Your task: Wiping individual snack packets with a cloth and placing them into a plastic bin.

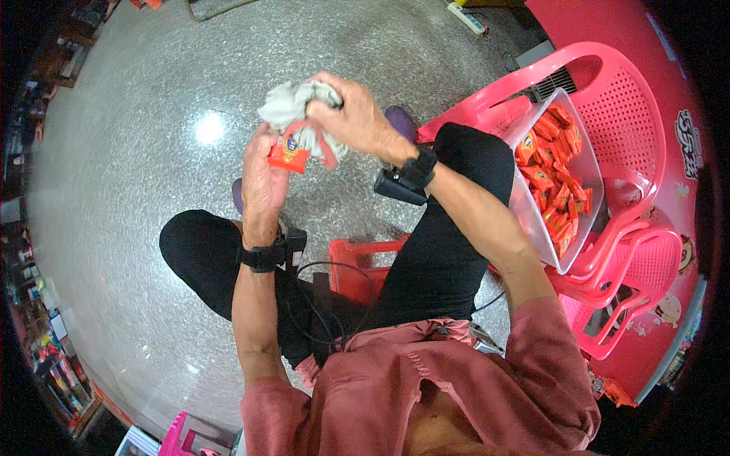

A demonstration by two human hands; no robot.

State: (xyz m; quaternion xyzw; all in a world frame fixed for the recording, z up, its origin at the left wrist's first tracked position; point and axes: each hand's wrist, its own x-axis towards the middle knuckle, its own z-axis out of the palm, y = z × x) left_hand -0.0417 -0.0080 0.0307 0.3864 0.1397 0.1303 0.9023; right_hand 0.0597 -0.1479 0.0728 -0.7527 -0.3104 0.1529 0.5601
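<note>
My left hand (266,176) grips a small red-orange foil packet (288,157) with printing on its face. Bunched in my right hand (355,117) is a pale grey cloth (290,105) with a red edge strip. The cloth lies against the upper part of the packet, and partly hides it. Both hands are held out in front of my knees, above the floor. To my right, a translucent plastic bin (596,171) holds many similar red-orange packets (556,182). It is tilted on a pink plastic armchair (621,114).
Beside my right leg are more pink chairs (644,256) and a red panel bearing writing (678,199). A red plastic stool (349,273) shows between my legs. A dark cable (342,263) loops near my lap. Far off on the speckled floor (142,171) is a power strip (466,18).
</note>
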